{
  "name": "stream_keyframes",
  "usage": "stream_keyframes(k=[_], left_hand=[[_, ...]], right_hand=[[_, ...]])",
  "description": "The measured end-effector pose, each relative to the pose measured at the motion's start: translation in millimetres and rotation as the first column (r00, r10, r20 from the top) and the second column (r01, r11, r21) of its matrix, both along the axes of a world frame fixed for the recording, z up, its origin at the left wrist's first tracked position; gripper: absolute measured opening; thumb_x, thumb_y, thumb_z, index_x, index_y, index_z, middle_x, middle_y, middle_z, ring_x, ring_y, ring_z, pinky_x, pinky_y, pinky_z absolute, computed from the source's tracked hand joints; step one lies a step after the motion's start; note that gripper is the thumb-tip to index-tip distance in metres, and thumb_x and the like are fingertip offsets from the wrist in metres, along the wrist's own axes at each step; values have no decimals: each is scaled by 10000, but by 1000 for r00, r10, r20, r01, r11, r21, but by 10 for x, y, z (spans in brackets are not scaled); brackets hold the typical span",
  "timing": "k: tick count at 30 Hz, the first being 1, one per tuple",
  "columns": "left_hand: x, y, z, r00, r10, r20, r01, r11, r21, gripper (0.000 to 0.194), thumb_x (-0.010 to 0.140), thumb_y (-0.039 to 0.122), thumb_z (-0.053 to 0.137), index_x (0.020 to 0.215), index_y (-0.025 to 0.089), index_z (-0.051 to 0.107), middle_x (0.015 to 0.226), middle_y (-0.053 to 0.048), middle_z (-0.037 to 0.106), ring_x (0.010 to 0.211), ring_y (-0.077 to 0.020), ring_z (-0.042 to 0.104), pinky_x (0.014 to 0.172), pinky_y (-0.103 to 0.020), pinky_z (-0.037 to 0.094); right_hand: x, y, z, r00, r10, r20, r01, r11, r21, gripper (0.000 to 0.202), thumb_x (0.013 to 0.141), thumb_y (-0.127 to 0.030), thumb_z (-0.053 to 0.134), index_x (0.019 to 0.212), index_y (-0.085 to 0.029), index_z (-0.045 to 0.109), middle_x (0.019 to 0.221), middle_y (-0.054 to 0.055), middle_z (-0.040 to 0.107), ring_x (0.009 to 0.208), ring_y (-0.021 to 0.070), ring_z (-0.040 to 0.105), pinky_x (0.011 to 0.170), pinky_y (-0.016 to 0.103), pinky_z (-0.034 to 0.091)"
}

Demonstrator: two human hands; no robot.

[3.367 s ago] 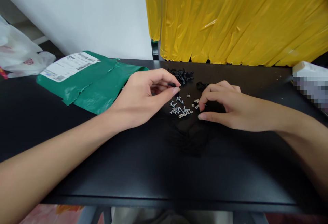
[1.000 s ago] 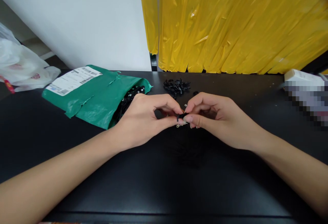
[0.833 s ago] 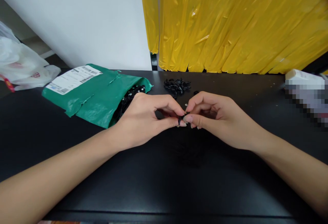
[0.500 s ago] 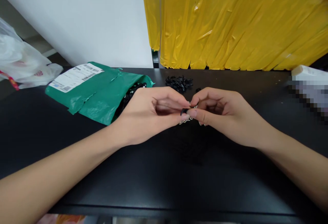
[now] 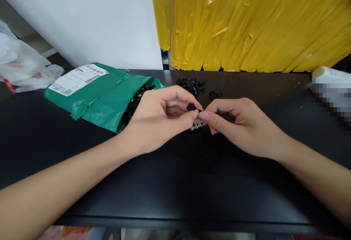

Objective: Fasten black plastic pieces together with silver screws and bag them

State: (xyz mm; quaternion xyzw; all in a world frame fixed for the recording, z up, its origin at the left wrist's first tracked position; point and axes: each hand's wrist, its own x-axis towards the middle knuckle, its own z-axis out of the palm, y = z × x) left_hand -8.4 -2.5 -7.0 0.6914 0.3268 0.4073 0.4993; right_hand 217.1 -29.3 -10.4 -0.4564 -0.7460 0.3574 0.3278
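Note:
Between thumb and fingers, my left hand (image 5: 161,117) pinches a small black piece (image 5: 191,107) whose exact kind I cannot make out. My right hand (image 5: 236,123) meets it there, thumb and forefinger closed at the right end of that piece. What the right fingertips grip is mostly hidden. Below the fingertips, several small pale metal rings (image 5: 196,126) lie on the table, partly covered by my hands. Behind my hands is a pile of small black pieces (image 5: 192,85), with a few more black pieces (image 5: 215,95) to its right.
A torn green mailing bag (image 5: 101,97) lies left, its mouth spilling black parts with shiny dots. A white plastic bag (image 5: 24,62) is at far left, a white box (image 5: 329,75) at far right. Yellow plastic sheeting (image 5: 241,24) hangs behind the black table (image 5: 175,188).
The black piece now sticks up more on the left side of my fingertips. My right hand has turned and lowered slightly, uncovering the few black pieces behind it. The view has shifted slightly.

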Motion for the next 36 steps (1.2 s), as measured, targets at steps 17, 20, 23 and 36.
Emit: stream_keyframes(k=[17, 20, 23, 36], left_hand=[[24, 32, -40, 995, 63, 75, -64, 998, -1, 163, 784, 99, 853, 870, 203, 761, 757, 6, 825, 703, -160, 825, 653, -219, 655], [26, 43, -31, 993, 66, 95, -61, 997, -55, 180, 773, 78, 851, 870, 196, 755, 729, 14, 818, 683, -149, 822, 619, -196, 636], [33, 56, -21, 990, 67, 120, -54, 993, -109, 196, 762, 64, 855, 870, 183, 744, 726, 11, 817, 685, -147, 823, 624, -190, 638], [21, 53, -44, 989, 14, 150, -4, 998, -62, 220, 785, 139, 953, 872, 199, 761, 781, 10, 804, 679, -125, 783, 632, -198, 644]], right_hand=[[7, 23, -35, 998, 30, -53, -26, 997, 76, 419, 1039, -482, 757, 725, -224, 658, 636, -56, 613, 579, 94, 518, 562, 253, 391], [7, 31, -37, 996, 38, -78, -32, 997, 75, 408, 1039, -475, 761, 733, -227, 658, 641, -55, 611, 579, 97, 509, 559, 259, 388], [9, 35, -50, 995, 48, -90, -42, 997, 72, 400, 1049, -473, 751, 750, -227, 650, 659, -48, 618, 594, 106, 508, 572, 266, 396], [33, 16, -50, 978, 136, -161, -119, 987, 112, 328, 1076, -372, 736, 803, -212, 651, 721, -40, 648, 676, 103, 565, 671, 247, 451]])
